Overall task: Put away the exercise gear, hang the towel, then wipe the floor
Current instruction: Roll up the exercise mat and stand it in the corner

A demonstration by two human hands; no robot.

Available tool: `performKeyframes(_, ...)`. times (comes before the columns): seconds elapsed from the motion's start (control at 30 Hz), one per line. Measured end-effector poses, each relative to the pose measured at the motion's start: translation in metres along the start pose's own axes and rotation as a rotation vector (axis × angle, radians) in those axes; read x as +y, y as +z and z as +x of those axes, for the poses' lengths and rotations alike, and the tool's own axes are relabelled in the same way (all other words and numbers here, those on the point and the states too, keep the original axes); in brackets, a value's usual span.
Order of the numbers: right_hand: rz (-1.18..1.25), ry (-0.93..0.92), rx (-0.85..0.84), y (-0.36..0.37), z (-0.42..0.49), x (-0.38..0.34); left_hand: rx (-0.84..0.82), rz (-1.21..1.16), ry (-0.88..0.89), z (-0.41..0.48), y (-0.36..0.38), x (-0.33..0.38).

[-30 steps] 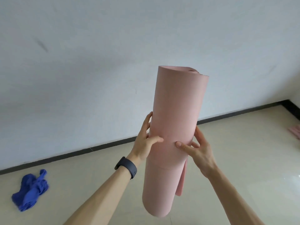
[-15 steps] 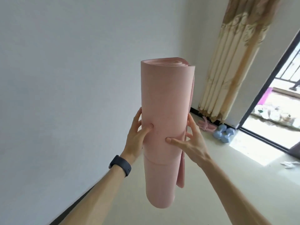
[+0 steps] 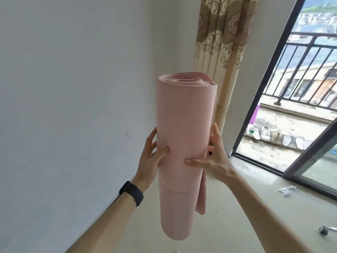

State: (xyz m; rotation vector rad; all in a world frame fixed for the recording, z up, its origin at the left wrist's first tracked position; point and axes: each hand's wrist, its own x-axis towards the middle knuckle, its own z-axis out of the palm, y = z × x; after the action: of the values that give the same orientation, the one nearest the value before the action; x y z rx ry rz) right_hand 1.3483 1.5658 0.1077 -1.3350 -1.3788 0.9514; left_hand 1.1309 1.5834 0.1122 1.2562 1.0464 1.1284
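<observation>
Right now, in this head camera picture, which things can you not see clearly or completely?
- Fingers of both hands: the left hand and right hand wrap behind the rolled pink mat, which hides them.
- Lower curtain: covered by the mat and the right hand.
- Metal caster: cut off by the right edge.
- Shoes on the balcony: too small for detail.
- White scrap on the floor: too small to identify.

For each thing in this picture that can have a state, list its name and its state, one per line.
Pink mat: rolled up, upright, off the floor.
Left hand: gripping the mat.
Right hand: gripping the mat.
Curtain: drawn aside, bunched.
Sliding door: open.
Black wristband: worn on left wrist.
</observation>
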Motion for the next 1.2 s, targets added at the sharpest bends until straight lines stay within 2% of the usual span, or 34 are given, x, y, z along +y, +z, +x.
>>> performKeyframes(0.2,0.050,0.044,-0.015,-0.045,0.128,0.044,-0.031,0.009,-0.069,0.140,0.038,-0.021)
performKeyframes(0.37,0.071,0.100,0.009,-0.085,0.220,0.088,-0.085,-0.001,-0.033,0.243,0.083,-0.035)
performKeyframes(0.57,0.085,0.119,-0.006,-0.128,0.345,0.147,-0.033,-0.001,-0.070,0.375,0.127,-0.066)
performKeyframes(0.8,-0.002,0.093,-0.143,-0.152,0.497,0.200,0.211,-0.039,-0.109,0.500,0.162,-0.101)
performKeyframes(0.93,0.040,0.200,-0.227,-0.146,0.570,0.225,0.294,-0.036,-0.175,0.549,0.157,-0.126)
performKeyframes(1.03,0.116,0.262,-0.285,-0.126,0.623,0.252,0.442,-0.028,-0.219,0.596,0.142,-0.158)
performKeyframes(1.1,0.088,0.288,-0.315,-0.109,0.655,0.274,0.513,-0.039,-0.289,0.628,0.130,-0.184)
performKeyframes(1.2,-0.007,0.317,-0.323,-0.087,0.703,0.314,0.529,-0.113,-0.426,0.680,0.114,-0.215)
